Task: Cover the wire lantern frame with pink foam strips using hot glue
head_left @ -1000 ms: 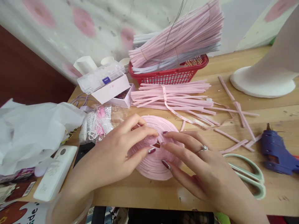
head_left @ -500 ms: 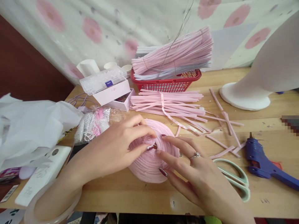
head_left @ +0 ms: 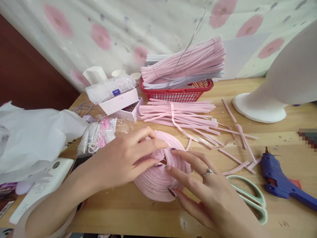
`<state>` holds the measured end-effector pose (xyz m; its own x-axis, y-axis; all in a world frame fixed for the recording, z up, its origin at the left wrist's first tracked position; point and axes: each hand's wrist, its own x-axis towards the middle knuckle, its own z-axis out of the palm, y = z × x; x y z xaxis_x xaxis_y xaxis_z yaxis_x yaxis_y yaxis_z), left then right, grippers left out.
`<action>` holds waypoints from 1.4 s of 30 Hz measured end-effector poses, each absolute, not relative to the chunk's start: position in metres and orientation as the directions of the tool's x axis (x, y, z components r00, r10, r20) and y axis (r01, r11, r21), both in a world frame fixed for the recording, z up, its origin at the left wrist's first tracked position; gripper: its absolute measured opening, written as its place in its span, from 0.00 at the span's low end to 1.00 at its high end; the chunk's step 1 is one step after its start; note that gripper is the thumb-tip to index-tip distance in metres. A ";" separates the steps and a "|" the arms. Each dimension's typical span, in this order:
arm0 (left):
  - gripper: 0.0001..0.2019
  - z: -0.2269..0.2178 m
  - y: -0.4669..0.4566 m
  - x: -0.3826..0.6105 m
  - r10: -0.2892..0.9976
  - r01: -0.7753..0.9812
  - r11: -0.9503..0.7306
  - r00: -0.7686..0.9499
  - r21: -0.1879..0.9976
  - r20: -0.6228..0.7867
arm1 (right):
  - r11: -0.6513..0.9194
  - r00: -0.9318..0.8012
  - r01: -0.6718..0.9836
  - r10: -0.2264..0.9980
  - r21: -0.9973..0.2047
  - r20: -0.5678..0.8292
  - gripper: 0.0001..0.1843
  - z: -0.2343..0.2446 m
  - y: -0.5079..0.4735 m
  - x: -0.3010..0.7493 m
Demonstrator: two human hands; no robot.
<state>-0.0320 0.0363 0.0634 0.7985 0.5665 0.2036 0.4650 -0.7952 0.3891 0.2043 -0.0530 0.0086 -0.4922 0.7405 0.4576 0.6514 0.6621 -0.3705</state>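
A round pink coiled piece (head_left: pixel 158 180), built from wound pink strips, lies on the wooden table (head_left: pixel 138 211) in front of me. A small pink rosette (head_left: pixel 158 154) sits at its centre. My left hand (head_left: pixel 123 162) rests over the coil's left side, thumb and forefinger pinched around the rosette. My right hand (head_left: pixel 200 185), with a ring on one finger, lies over the right side, its fingertips pressing on the coil beside the rosette.
Loose pink strips (head_left: pixel 178 114) and a measuring tape (head_left: pixel 183 130) lie behind the coil. Farther back stands a red basket (head_left: pixel 178 92) of pink stems. Mint scissors (head_left: pixel 250 196) and a blue glue gun (head_left: pixel 277 181) lie right. A white foam stand (head_left: pixel 267 105), bead boxes (head_left: pixel 111 92), bagged pearls (head_left: pixel 99 135) and white paper (head_left: pixel 32 135) surround.
The view has tilted up, so everything sits lower in the picture. Both hands stay on the coil, fingers shifting slightly around the rosette.
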 end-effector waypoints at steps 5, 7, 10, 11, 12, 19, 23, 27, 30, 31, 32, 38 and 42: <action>0.11 0.058 0.032 -0.032 0.504 0.443 -0.856 0.829 0.267 0.242 | 0.671 -0.499 0.647 0.732 -0.363 0.463 0.18 0.007 -0.053 0.206; 0.12 0.058 0.030 -0.032 0.495 0.448 -0.865 0.833 0.223 0.248 | 0.669 -0.492 0.649 0.732 -0.361 0.471 0.17 0.006 -0.052 0.207; 0.12 0.057 0.028 -0.034 0.492 0.460 -0.869 0.842 0.180 0.222 | 0.671 -0.478 0.650 0.726 -0.357 0.495 0.16 0.006 -0.052 0.207; 0.11 0.057 0.028 -0.035 0.493 0.466 -0.869 0.843 0.165 0.214 | 0.673 -0.475 0.649 0.723 -0.354 0.502 0.15 0.006 -0.051 0.207; 0.11 0.057 0.027 -0.036 0.492 0.470 -0.870 0.845 0.150 0.208 | 0.674 -0.471 0.650 0.719 -0.350 0.510 0.15 0.006 -0.051 0.207; 0.16 0.056 0.026 -0.038 0.457 0.454 -0.889 0.868 0.061 0.194 | 0.671 -0.475 0.643 0.727 -0.368 0.495 0.17 0.003 -0.050 0.210; 0.14 0.060 0.026 -0.036 0.477 0.475 -0.878 0.864 0.053 0.159 | 0.671 -0.479 0.638 0.730 -0.377 0.487 0.19 -0.001 -0.052 0.211; 0.14 0.063 0.025 -0.034 0.490 0.484 -0.872 0.856 0.078 0.166 | 0.672 -0.485 0.630 0.731 -0.388 0.480 0.20 -0.003 -0.052 0.211; 0.14 0.063 0.025 -0.034 0.498 0.488 -0.867 0.849 0.100 0.175 | 0.667 -0.481 0.634 0.736 -0.392 0.476 0.20 -0.002 -0.051 0.211; 0.15 0.062 0.025 -0.034 0.498 0.487 -0.867 0.849 0.102 0.180 | 0.666 -0.481 0.635 0.737 -0.390 0.475 0.20 -0.001 -0.051 0.211; 0.16 0.062 0.025 -0.034 0.495 0.484 -0.869 0.849 0.101 0.185 | 0.664 -0.481 0.637 0.739 -0.390 0.472 0.20 -0.001 -0.051 0.211; 0.15 0.059 0.026 -0.038 0.484 0.474 -0.875 0.856 0.100 0.183 | 0.653 -0.466 0.644 0.748 -0.398 0.473 0.20 0.000 -0.051 0.209; 0.14 0.060 0.026 -0.037 0.477 0.467 -0.879 0.860 0.097 0.183 | 0.666 -0.479 0.628 0.739 -0.403 0.475 0.20 -0.002 -0.053 0.210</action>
<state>-0.0368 0.0261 0.0596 0.8598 0.4766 0.1834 0.4667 -0.8791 0.0970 0.2102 -0.0533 -0.0019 -0.4785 0.7387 0.4748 0.6280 0.6658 -0.4029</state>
